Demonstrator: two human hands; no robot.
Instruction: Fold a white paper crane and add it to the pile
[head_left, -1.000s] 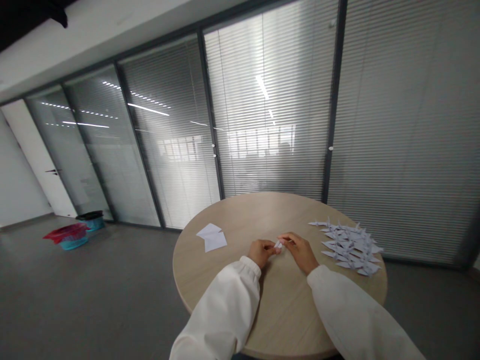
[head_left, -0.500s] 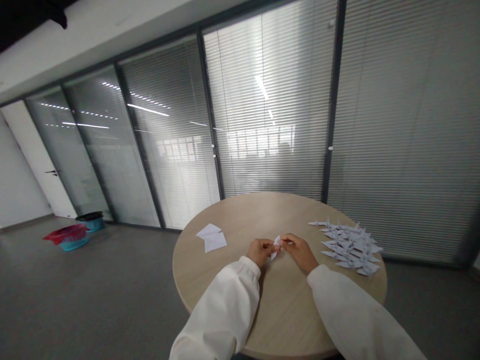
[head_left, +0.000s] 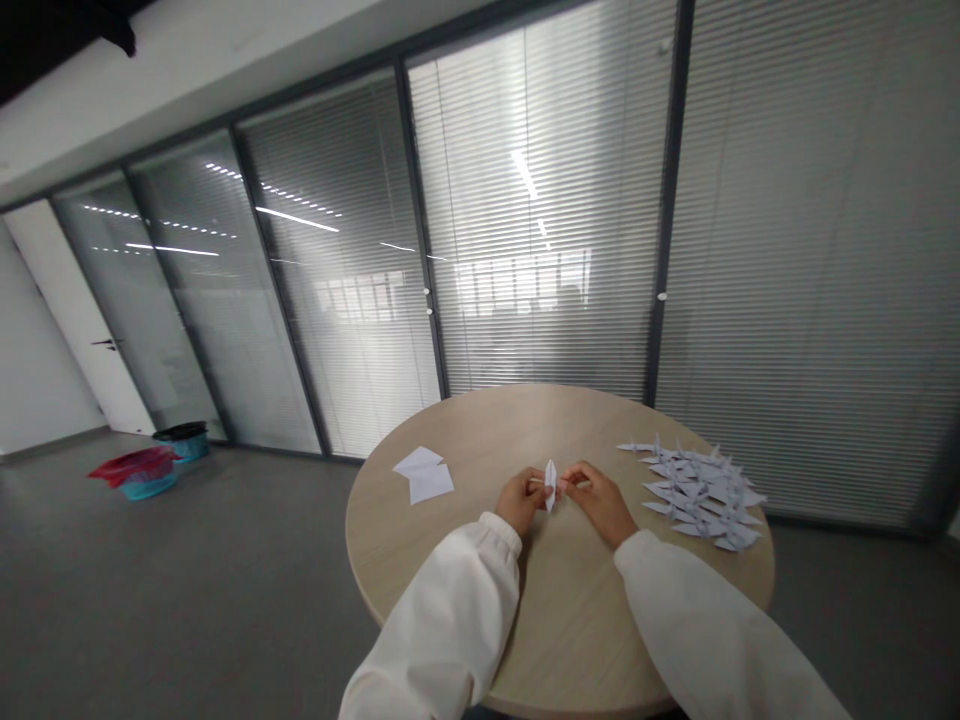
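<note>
A narrow, pointed piece of folded white paper (head_left: 551, 487) stands nearly upright above the middle of the table. My left hand (head_left: 520, 500) is closed on it from the left, its thumb and fingers pinching the lower half. Just to the right, my right hand (head_left: 598, 500) has its thumb and fingertips pinched together beside the paper's right edge. Whether these fingertips grip a bit of the paper is too small to tell. Several folded white paper cranes (head_left: 701, 495) lie heaped on the right side of the table.
White paper sheets (head_left: 427, 475) lie at the left of the round wooden table (head_left: 555, 420). Behind it runs a glass partition with blinds (head_left: 540, 200). On the floor at far left are a blue bin with a red liner (head_left: 146, 475) and one with a black liner (head_left: 182, 440).
The folded paper has turned from a slant to nearly upright, showing a broader face. My right fingertips have shifted slightly right, off its upper part; my left hand keeps its hold.
</note>
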